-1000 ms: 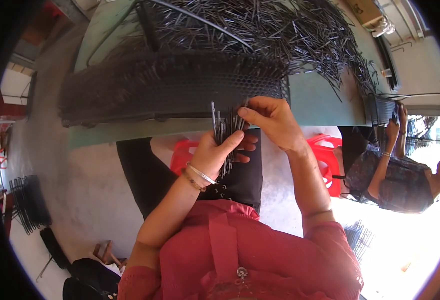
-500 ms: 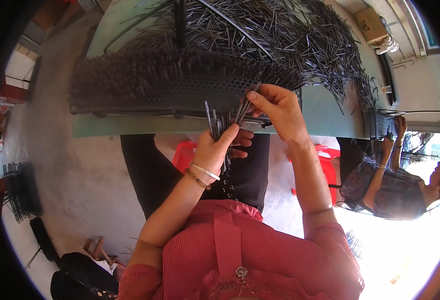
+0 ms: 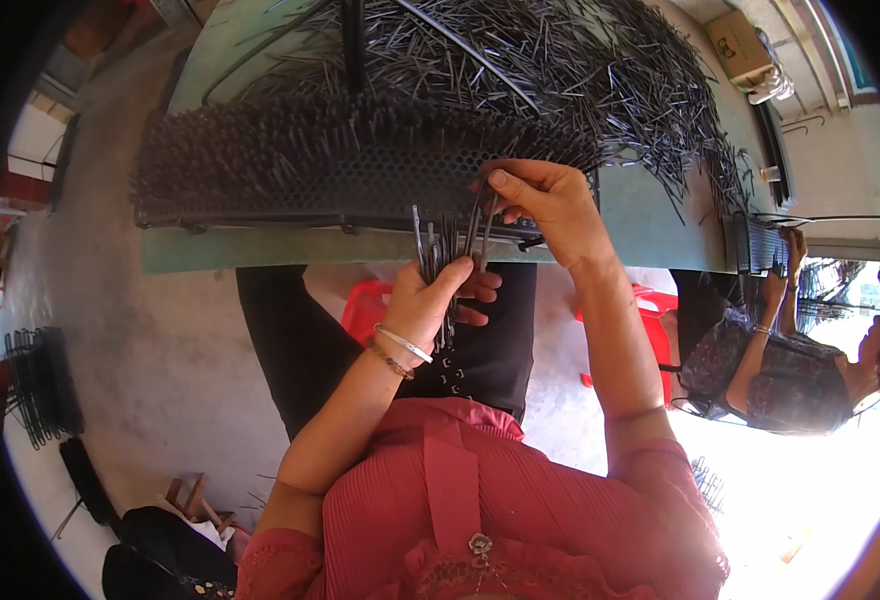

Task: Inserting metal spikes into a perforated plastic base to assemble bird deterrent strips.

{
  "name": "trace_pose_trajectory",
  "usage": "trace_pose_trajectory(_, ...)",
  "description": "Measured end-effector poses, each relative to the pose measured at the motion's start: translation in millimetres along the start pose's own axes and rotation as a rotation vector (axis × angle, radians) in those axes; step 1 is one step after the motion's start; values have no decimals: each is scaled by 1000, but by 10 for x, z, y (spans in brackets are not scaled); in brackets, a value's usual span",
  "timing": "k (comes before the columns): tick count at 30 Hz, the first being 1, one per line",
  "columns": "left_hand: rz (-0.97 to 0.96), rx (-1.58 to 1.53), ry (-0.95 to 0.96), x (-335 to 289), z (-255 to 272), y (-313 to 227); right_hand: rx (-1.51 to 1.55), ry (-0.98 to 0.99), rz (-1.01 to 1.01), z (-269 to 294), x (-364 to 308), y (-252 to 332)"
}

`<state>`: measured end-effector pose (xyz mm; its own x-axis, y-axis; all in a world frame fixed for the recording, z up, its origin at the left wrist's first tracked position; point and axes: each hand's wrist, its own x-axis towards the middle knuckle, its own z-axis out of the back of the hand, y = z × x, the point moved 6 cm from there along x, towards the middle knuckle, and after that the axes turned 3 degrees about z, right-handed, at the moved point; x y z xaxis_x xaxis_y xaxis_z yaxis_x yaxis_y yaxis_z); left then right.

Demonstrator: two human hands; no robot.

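Note:
My left hand point(image 3: 426, 308) is closed around a bundle of thin dark rods point(image 3: 440, 243), which stand up past the thumb and stick out below the fist. Just right of it and a little higher, my right hand point(image 3: 552, 208) pinches a few similar rods between thumb and fingers, their lower ends close to the left thumb. Both hands are at the near edge of a dark perforated rack point(image 3: 380, 180). Many rods point(image 3: 250, 150) stand upright in the rack's holes, while the near middle shows bare holes. The right fingertips partly hide the rods they hold.
A large heap of loose rods point(image 3: 580, 80) covers the table point(image 3: 650, 205) behind the rack. Bent metal bars rise behind the rack. At the right, another person point(image 3: 780, 370) works at a similar rack point(image 3: 760, 245). A red stool point(image 3: 655, 320) and a cardboard box point(image 3: 738, 45) are also on that side.
My right hand has shifted slightly left, and the rods in it hang more upright. My left hand keeps its grip on the bundle, almost in place.

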<state>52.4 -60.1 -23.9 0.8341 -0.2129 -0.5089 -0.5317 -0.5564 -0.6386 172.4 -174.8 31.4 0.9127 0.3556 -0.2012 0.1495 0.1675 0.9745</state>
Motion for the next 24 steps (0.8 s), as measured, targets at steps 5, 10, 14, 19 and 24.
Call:
trace_pose_trajectory(5,-5,-18,20,7,-14,17,11,120,36,-49,-25,12)
trace_pose_trajectory(10,-12,-93,3,18,-7,22,-15,44,182,29,-11,133)
trace_pose_trajectory(14,-13,-59,22,3,-29,14,-1,-140,408,198,54,401)
trace_pose_trajectory(19,24,-24,35,10,-58,55,-22,-244,532,242,218,466)
trace_pose_trajectory(24,25,-13,22,17,-36,73,-116,-265,602,233,355,350)
